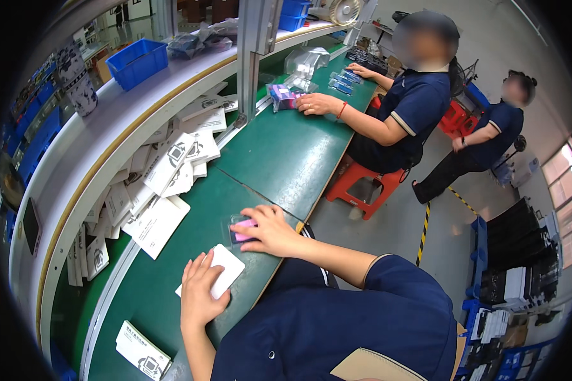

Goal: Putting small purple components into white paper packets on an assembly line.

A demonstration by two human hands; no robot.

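My left hand [201,289] rests over a plain white box [228,270] on the green bench, fingers across its left part and thumb over its face. Just beyond it, my right hand [274,233] has its fingers around a small pink item [244,231] in a clear plastic tray [231,221]. The palm hides part of the pink item, so its kind cannot be made out. The box and the tray lie close together near the bench's front edge.
White printed boxes [171,162] lie heaped beneath the shelf on the left. A small stack of them [141,352] sits nearer me. Further along the bench, a seated co-worker [388,120] handles pink and purple packs [282,96]. A blue bin [136,63] stands on the shelf.
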